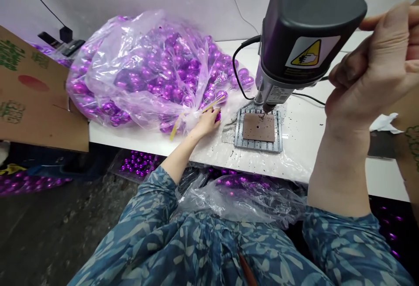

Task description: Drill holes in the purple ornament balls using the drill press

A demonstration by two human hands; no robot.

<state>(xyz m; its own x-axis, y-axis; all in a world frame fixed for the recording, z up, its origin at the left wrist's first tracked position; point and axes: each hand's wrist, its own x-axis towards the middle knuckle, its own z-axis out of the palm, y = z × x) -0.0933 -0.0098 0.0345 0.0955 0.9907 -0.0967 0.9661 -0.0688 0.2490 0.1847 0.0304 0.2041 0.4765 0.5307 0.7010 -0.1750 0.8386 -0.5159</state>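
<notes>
My left hand (pixel 207 122) is at the gathered mouth of a large clear plastic bag (pixel 113 54) full of shiny purple balls. Its fingers and thumb close around one purple ball (pixel 218 115), only partly visible between them. On the right, my right hand (pixel 376 63) is raised and closed beside the dark head of a drill press (pixel 321 19); it grips the press's handle, which the fingers mostly hide. Below the chuck, a brown square block (pixel 258 132) with a small dark hole lies on the slotted metal base (pixel 240 142). Dark shavings are scattered over both.
A cardboard box (pixel 39 98) stands at the left. Under the table edge hangs clear plastic sheeting (pixel 235 203) with purple balls in it. More purple balls fill a tray (pixel 135 163) below. A black cable (pixel 240 50) loops by the press. White crumpled paper (pixel 386 123) lies right.
</notes>
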